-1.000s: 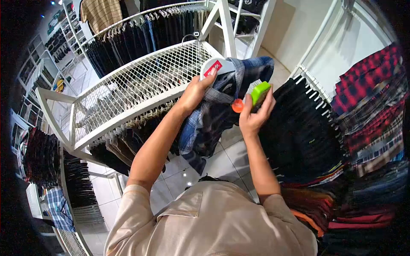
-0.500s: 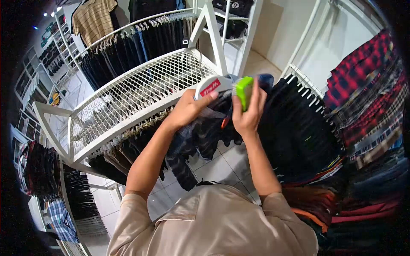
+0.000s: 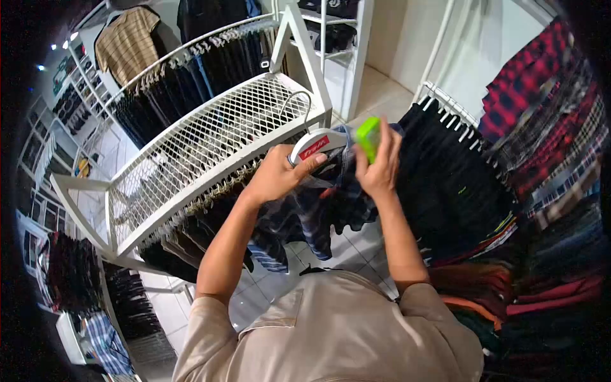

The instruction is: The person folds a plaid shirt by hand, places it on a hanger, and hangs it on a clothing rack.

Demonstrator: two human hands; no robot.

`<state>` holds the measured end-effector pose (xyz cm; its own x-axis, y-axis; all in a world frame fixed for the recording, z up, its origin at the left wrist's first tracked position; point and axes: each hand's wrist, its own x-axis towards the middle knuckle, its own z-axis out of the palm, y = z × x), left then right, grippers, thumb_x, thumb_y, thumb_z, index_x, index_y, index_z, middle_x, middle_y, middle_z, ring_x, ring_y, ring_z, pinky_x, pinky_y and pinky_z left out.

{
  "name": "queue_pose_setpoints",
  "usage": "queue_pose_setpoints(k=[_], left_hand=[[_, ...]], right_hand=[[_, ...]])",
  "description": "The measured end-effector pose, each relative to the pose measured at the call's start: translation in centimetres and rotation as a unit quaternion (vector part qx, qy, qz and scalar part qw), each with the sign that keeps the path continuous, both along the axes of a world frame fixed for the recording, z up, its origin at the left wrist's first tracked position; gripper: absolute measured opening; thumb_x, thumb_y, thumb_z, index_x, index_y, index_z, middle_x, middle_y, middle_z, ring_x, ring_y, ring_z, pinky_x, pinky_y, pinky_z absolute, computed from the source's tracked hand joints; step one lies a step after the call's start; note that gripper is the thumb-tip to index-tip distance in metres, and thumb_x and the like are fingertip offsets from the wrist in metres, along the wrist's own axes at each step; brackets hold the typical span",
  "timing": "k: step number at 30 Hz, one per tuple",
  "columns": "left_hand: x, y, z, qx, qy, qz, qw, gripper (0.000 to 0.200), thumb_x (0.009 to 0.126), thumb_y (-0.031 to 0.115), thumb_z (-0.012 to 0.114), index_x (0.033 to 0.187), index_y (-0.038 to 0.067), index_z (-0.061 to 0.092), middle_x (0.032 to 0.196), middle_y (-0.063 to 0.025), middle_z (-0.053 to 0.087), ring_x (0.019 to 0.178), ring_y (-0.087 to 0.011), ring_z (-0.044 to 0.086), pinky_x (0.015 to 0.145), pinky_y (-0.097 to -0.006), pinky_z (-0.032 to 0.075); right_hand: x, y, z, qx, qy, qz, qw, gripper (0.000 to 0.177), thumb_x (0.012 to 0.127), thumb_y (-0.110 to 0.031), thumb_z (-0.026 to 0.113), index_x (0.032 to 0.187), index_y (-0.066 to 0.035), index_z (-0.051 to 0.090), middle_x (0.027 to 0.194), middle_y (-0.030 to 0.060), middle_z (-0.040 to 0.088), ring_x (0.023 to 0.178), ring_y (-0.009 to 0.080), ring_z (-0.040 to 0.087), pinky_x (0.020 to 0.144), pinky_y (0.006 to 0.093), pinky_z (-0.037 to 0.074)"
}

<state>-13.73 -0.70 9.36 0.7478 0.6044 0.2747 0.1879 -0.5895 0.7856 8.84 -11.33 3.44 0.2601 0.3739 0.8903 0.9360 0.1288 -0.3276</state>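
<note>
My left hand is closed on a white clothes hanger with a red label, its thumb lying over the front. The hanger's metal hook points up in front of the mesh shelf. From the hanger hangs a dark blue plaid shirt, its lower part dangling over the tiled floor. In my right hand is a bright green brush, pinched between thumb and fingers close to the shirt's shoulder. The brush is a little blurred.
Ahead to the left stands a white mesh shelf rack with clothes hanging under it. Black trousers hang on a rail at the right, beside red plaid shirts. A striped shirt hangs at the back.
The hanger and shirt have shifted slightly lower, and the hanger's hook now shows clearly. My right hand has moved the brush slightly to the right and turned it.
</note>
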Motion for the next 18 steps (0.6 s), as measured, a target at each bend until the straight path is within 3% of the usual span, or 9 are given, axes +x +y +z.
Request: queue_pose_setpoints(k=[3, 4, 7, 10, 11, 12, 13, 15, 18], left_hand=[[-1.0, -0.6, 1.8, -0.023, 0.135, -0.004, 0.991, 0.045, 0.098, 0.039, 0.077, 0.105, -0.006, 0.072, 0.080, -0.0065, 0.069, 0.075, -0.0108, 0.057, 0.072, -0.0336, 0.051], [-0.8, 0.3, -0.7, 0.038, -0.013, -0.045, 0.998, 0.050, 0.095, 0.044, 0.078, 0.089, -0.006, 0.074, 0.060, -0.0078, 0.062, 0.055, -0.0128, 0.052, 0.056, -0.0366, 0.047], [-0.6, -0.3, 0.7, -0.009, 0.052, -0.104, 0.993, 0.046, 0.088, 0.041, 0.086, 0.096, -0.004, 0.076, 0.067, -0.0115, 0.068, 0.061, -0.0142, 0.061, 0.063, -0.0352, 0.051], [2.2, -0.2, 0.3, 0.032, 0.034, -0.187, 0.981, 0.046, 0.083, 0.039, 0.090, 0.097, -0.003, 0.077, 0.074, -0.0172, 0.072, 0.066, -0.0189, 0.067, 0.067, -0.0371, 0.054], [3.4, -0.4, 0.3, 0.029, 0.010, -0.218, 0.975, 0.047, 0.083, 0.039, 0.090, 0.097, -0.003, 0.077, 0.075, -0.0181, 0.072, 0.066, -0.0192, 0.067, 0.067, -0.0374, 0.054], [4.6, -0.7, 0.7, 0.038, 0.005, -0.241, 0.970, 0.047, 0.082, 0.040, 0.090, 0.096, -0.003, 0.078, 0.076, -0.0191, 0.072, 0.066, -0.0221, 0.068, 0.069, -0.0374, 0.054], [5.4, -1.1, 1.4, 0.052, 0.020, -0.243, 0.968, 0.047, 0.081, 0.042, 0.090, 0.097, -0.002, 0.078, 0.077, -0.0184, 0.073, 0.067, -0.0235, 0.069, 0.069, -0.0369, 0.054], [7.4, -0.9, 1.0, 0.071, -0.001, -0.263, 0.962, 0.048, 0.080, 0.043, 0.091, 0.098, 0.000, 0.079, 0.079, -0.0170, 0.074, 0.066, -0.0246, 0.069, 0.068, -0.0365, 0.055], [10.2, -1.9, 1.7, 0.062, 0.025, -0.245, 0.967, 0.048, 0.077, 0.037, 0.093, 0.101, 0.000, 0.077, 0.085, -0.0149, 0.075, 0.078, -0.0250, 0.072, 0.074, -0.0369, 0.055]], right_hand=[[8.3, -1.0, -3.4, -0.089, 0.131, -0.147, 0.976, 0.065, 0.104, -0.033, 0.064, 0.157, -0.004, 0.041, 0.126, 0.0268, 0.053, 0.112, 0.0449, 0.061, 0.094, 0.0478, 0.053], [10.9, -2.5, -4.5, -0.094, 0.104, -0.169, 0.976, 0.062, 0.105, -0.033, 0.064, 0.156, -0.004, 0.044, 0.127, 0.0257, 0.054, 0.112, 0.0435, 0.061, 0.096, 0.0476, 0.052], [10.5, -7.4, -0.8, -0.039, 0.126, -0.060, 0.989, 0.057, 0.105, -0.026, 0.062, 0.155, -0.002, 0.047, 0.130, 0.0214, 0.060, 0.116, 0.0367, 0.064, 0.099, 0.0443, 0.052], [8.8, -10.4, 1.7, -0.150, 0.178, 0.098, 0.968, 0.053, 0.102, -0.021, 0.067, 0.149, 0.000, 0.055, 0.130, 0.0174, 0.065, 0.120, 0.0262, 0.064, 0.102, 0.0388, 0.050], [8.9, -11.0, 1.4, -0.193, 0.198, 0.170, 0.946, 0.053, 0.100, -0.020, 0.070, 0.147, 0.000, 0.057, 0.132, 0.0161, 0.066, 0.122, 0.0231, 0.063, 0.102, 0.0377, 0.050], [7.3, -12.5, 3.4, -0.324, 0.367, 0.240, 0.838, 0.050, 0.097, -0.016, 0.075, 0.141, 0.002, 0.061, 0.135, 0.0125, 0.066, 0.125, 0.0188, 0.060, 0.106, 0.0357, 0.048], [8.2, -13.2, 3.1, -0.377, 0.301, 0.303, 0.822, 0.060, 0.089, -0.016, 0.083, 0.141, 0.002, 0.059, 0.134, 0.0099, 0.066, 0.124, 0.0172, 0.058, 0.110, 0.0347, 0.044], [8.7, -15.6, 0.7, -0.379, 0.297, 0.378, 0.791, 0.077, 0.079, -0.019, 0.090, 0.144, 0.001, 0.055, 0.134, 0.0086, 0.065, 0.124, 0.0163, 0.057, 0.112, 0.0336, 0.042], [6.1, -18.1, -0.1, -0.322, 0.457, 0.398, 0.727, 0.085, 0.070, -0.015, 0.090, 0.145, 0.000, 0.053, 0.130, 0.0058, 0.065, 0.120, 0.0172, 0.059, 0.110, 0.0338, 0.044]])
